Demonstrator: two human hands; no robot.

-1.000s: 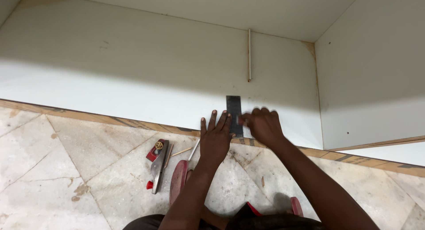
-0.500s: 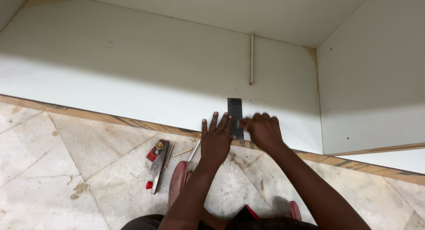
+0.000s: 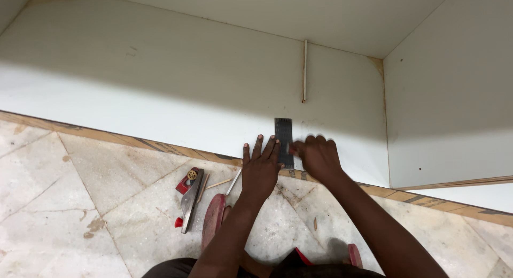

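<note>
Pressing left hand (image 3: 260, 168) flat (fingers spread), steel square (image 3: 284, 134)

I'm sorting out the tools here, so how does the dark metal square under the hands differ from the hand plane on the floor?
The dark square lies flat on the white panel; the hand plane sits on the marble floor. The left hand presses the square, with the right hand beside it; the plane lies untouched. The square is plain dark; the plane has red parts.

The marble floor (image 3: 107, 165) — pale, veined, with diagonal joints — carries a red-and-metal hand plane (image 3: 188, 199), a thin wooden stick (image 3: 204, 186) just beside it, and a reddish sandal (image 3: 212, 220). The white board (image 3: 160, 91) lies flat beyond, bearing a dark steel ruler (image 3: 284, 136) and what may be a pencil (image 3: 304, 70).
</note>
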